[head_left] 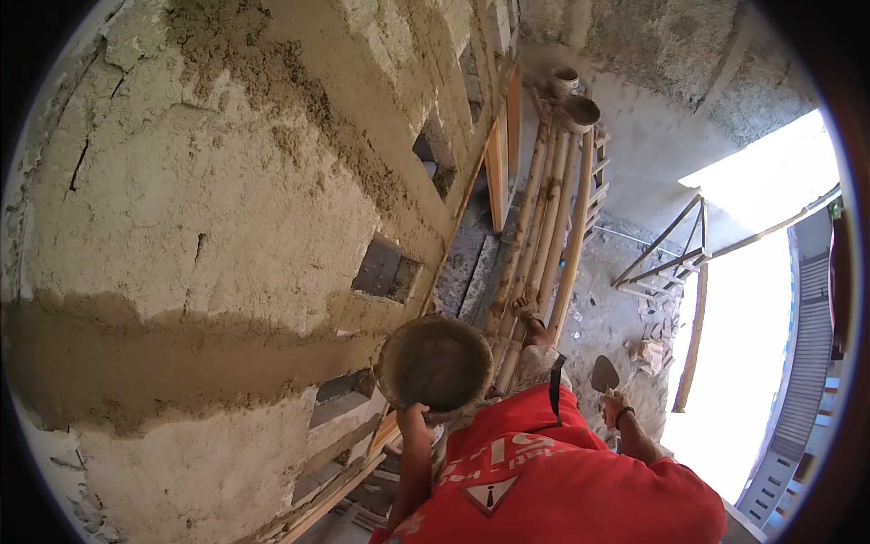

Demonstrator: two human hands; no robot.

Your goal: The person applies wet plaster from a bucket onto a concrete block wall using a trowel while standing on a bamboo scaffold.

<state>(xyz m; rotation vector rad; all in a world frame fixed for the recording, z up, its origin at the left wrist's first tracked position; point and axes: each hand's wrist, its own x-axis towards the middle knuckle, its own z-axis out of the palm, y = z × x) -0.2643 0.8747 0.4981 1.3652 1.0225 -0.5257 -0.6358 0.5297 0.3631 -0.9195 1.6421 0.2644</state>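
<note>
My left hand (416,426) is closed on the near rim of a round, mortar-crusted bucket (390,364), which is held beside the wall. Greyish wet mix (442,372) shows inside it. Off to the right, my right hand (615,405) grips the handle of a pointing trowel (604,373), its blade directed away from me. The rough wall (227,218) fills the left side. A darker, damp-looking band of plaster (181,363) crosses it, and another runs along the row of square openings (385,270).
Long wooden poles (546,218) form a narrow walkway with my bare foot (528,313) on it. Two containers stand at its far end, a bucket (581,111) and a white pail (564,83). Rubble (647,356) lies below to the right, near a timber frame (666,265).
</note>
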